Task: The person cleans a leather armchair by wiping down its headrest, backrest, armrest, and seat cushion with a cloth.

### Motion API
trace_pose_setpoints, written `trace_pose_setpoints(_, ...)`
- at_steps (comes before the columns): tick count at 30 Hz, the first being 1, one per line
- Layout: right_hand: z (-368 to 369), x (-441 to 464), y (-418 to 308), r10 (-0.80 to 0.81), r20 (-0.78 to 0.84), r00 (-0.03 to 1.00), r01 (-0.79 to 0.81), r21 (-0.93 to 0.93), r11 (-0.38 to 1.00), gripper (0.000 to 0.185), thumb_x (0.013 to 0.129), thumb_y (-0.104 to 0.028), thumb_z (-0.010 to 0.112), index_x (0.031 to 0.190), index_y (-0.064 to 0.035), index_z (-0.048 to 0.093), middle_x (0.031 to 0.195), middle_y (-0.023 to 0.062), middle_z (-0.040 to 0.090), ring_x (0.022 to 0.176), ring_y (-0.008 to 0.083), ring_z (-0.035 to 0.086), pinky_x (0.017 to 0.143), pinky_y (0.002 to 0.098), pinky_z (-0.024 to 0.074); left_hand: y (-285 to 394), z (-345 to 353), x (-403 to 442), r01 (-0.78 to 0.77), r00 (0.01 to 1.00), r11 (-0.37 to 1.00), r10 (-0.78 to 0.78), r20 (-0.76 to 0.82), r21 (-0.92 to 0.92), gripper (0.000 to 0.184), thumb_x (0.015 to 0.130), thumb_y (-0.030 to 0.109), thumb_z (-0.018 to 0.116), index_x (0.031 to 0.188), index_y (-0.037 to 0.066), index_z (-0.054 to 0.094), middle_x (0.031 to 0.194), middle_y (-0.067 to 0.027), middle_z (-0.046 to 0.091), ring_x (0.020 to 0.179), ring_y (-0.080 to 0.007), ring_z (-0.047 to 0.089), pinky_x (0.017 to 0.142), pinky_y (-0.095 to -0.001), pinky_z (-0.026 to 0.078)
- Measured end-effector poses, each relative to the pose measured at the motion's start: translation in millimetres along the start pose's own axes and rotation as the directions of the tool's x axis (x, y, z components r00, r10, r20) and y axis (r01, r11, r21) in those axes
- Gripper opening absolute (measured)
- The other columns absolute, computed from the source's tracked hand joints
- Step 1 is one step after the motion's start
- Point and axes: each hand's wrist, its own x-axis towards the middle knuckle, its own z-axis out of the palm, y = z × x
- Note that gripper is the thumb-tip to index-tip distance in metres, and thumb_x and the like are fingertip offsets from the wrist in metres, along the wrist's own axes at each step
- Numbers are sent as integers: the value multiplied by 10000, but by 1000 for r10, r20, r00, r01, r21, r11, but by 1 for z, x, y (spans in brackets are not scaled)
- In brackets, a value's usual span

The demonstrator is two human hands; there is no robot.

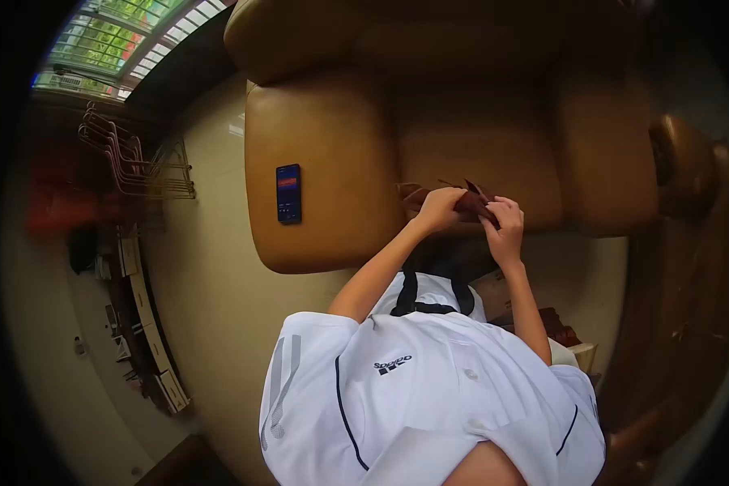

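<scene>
The dark-red piece (pixel 473 206) is pinched near the sofa (pixel 478 150) by curled fingers of the left hand (pixel 441 210) and right hand (pixel 505 228) — were either grip loosened, it might be dropped.

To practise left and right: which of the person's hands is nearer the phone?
Left. The left hand is to the right of the phone; the right hand is farther off on that side, past the left.

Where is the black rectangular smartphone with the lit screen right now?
In the head view, the black rectangular smartphone lies screen-up on the left end of the brown leather sofa, left of the person's left hand.
</scene>
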Motion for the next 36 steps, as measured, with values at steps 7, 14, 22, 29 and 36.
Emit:
trace_pose_setpoints(7, -30, 21, 49, 310, 49, 950, -307, 344, 887, 173, 637, -45, 660, 750, -31, 530, 814, 82, 553, 856, 251, 507, 738, 323, 410, 53, -11, 25, 159, 987, 987, -159, -12, 39, 231, 689, 216, 620, 867, 72, 589, 747, -133, 603, 690, -305, 580, 605, -362, 456)
trace_pose_setpoints(14, -8, 0, 39, 488, -216, 846, -422, 287, 860, 279, 696, -132, 670, 902, -63, 496, 1136, 129, 406, 1085, 267, 347, 861, 357, 330, 62, -12, 42, 114, 949, 986, -73, -305, 121, 254, 626, 157, 643, 865, 70, 630, 739, -126, 613, 656, -253, 599, 583, -328, 470)
trace_pose_setpoints(22, 39, 1, 61, 475, 451, 755, -543, 837, 68, 298, 763, -186, 612, 977, -36, 469, 1044, 97, 482, 968, 200, 454, 812, 290, 370, 105, 3, 77, 106, 990, 945, -70, -125, 310, 162, 630, 239, 609, 635, 78, 600, 571, -89, 564, 536, -245, 567, 502, -343, 439)
trace_pose_setpoints(29, 37, 84, 55, 235, 560, 794, -556, 826, -93, 308, 770, -187, 594, 999, -36, 454, 1063, 96, 469, 986, 198, 443, 827, 292, 358, 112, -8, 109, 145, 932, 987, -112, -344, 73, 168, 735, 226, 585, 677, 76, 633, 611, -68, 550, 584, -223, 558, 514, -338, 432)
trace_pose_setpoints(36, 43, 159, 55, 174, 554, 814, -548, 832, -87, 318, 778, -189, 575, 1020, -36, 439, 1082, 95, 457, 1003, 196, 431, 842, 293, 345, 95, -18, 137, -3, 989, 990, 24, 146, -140, 156, 761, 169, 567, 840, 48, 624, 687, -120, 603, 644, -272, 583, 559, -333, 447)
